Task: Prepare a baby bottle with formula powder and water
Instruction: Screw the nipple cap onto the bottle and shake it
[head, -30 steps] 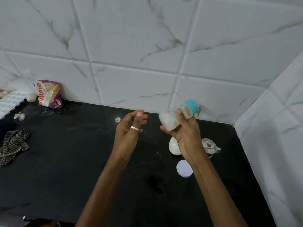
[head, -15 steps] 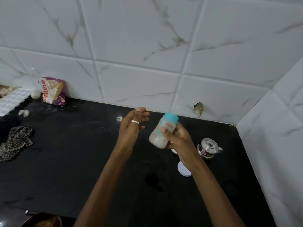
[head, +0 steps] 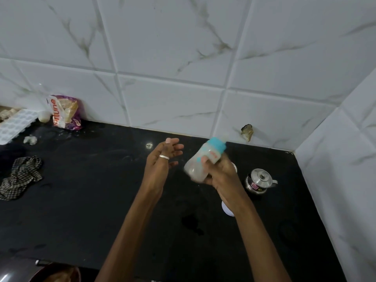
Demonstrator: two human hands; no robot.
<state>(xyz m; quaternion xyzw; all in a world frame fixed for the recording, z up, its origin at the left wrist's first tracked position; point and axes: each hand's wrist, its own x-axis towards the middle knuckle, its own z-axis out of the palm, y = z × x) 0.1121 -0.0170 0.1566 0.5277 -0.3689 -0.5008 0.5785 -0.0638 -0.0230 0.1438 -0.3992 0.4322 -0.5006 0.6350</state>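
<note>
**A:** Where's the bottle (head: 203, 161) rn?

**B:** Centre-right of frame, up in the air over the black counter (head: 81, 200). It's tilted w/ the teal cap (head: 217, 144) toward the upper right. Right hand (head: 221, 174) has fingers & thumb wrapped round the lower body. Milky stuff inside, cap on.

**A:** Left hand?

**B:** Left hand (head: 160, 165) is just left of the bottle, not touching it. Fingers straight-ish, a bit spread, holding nothing. Ring (head: 164, 157) on one finger.

**A:** So which step?

**B:** Bottle's outline is smeared, esp. the base, so I'd say mixing: shaking powder & water together. Filling & capping look done. Prob. late in the task.

**A:** Next?

**B:** My guess: check for clumps, then stand it upright on the counter. Needs a firm grip & a tight cap so nothing leaks. Steel pot (head: 260, 181) sits right of that hand and a white disc (head: 226, 210) is half hidden just below it. Both near, so set down clear of them.

**A:** Anything else?

**B:** Checked cloth (head: 20, 176) at left edge, snack bag (head: 65, 112) & ice tray (head: 14, 125) upper left. Well apart, no bother.
</note>
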